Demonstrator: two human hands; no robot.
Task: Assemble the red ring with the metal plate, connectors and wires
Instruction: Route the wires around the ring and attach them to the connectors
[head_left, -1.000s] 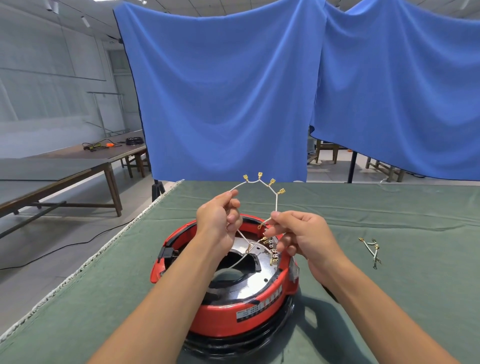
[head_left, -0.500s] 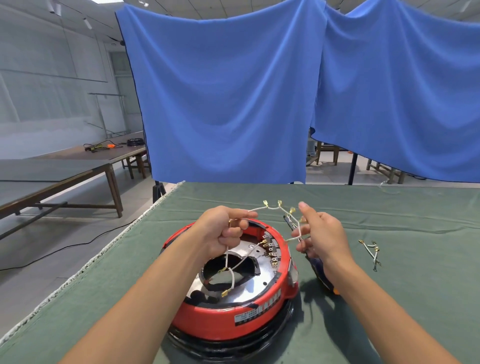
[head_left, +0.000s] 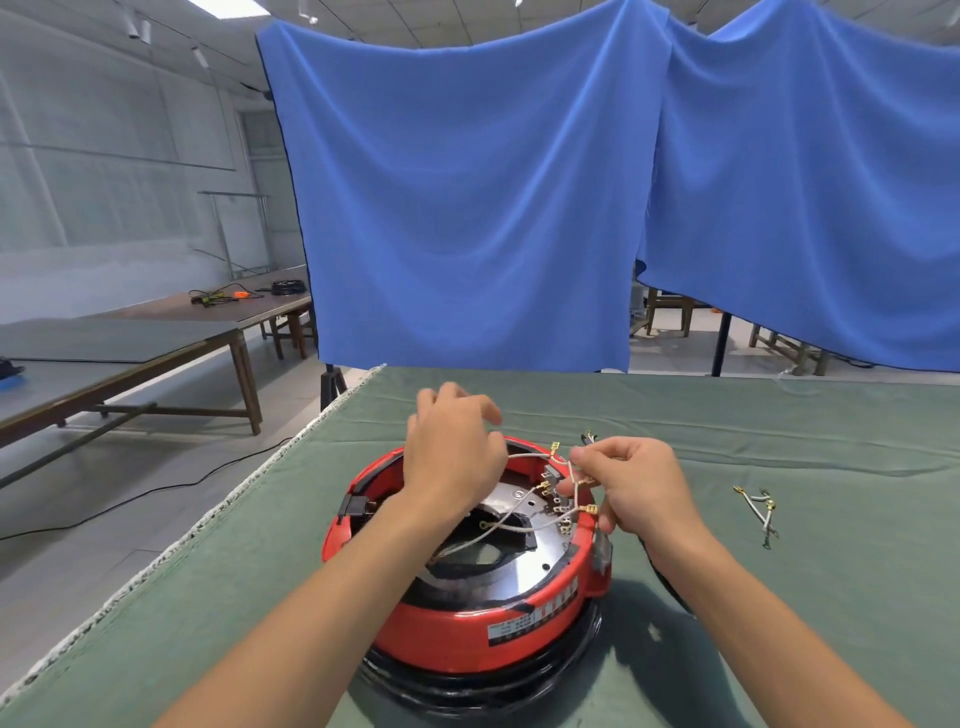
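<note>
Nothing really readable here. The red ring (head_left: 467, 631) has a white label (head_left: 511, 627) on its near right wall with dark print, plus a strip of white characters (head_left: 558, 597) just right of it, but both are too small and blurry to make out.

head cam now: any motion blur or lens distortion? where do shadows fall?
Head view: the left hand is motion-blurred at its raised fingers; the right hand and the wires are sharp. Wide-angle bending curves the table edge. Soft shadow lies right of the red ring.
</note>
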